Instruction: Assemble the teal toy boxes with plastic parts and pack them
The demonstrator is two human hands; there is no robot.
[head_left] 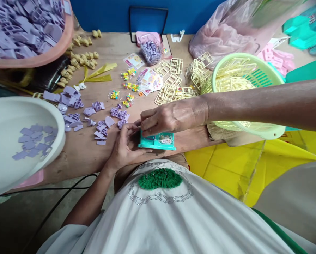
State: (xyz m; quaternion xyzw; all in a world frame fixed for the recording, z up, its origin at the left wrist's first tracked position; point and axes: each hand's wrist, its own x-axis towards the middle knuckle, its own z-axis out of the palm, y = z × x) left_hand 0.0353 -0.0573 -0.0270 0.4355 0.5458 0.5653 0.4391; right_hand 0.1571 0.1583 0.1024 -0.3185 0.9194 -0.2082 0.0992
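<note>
A small turquoise plastic tray [157,142] sits at the table's front edge, with a clear packet with a printed picture [166,139] in its right part. My left hand [123,146] is closed around the tray's left side, thumb along the front. Above the tray's back hovers my right hand [164,118], fingers bent together and pointing down into it. Whatever those fingers pinch is hidden behind the knuckles. Just left of my left hand lie small purple plastic parts [102,128]. Cream plastic part frames [171,92] lie beyond my right hand.
Purple parts fill a pink basin [69,38]; a white basin [56,116] holds flat purple pieces. A pale green basket [273,132] with cream frames stands under my right forearm. Printed cards [150,79], bead packets [131,86], yellow animal figures [82,58] and a plastic bag [224,35] lie farther back.
</note>
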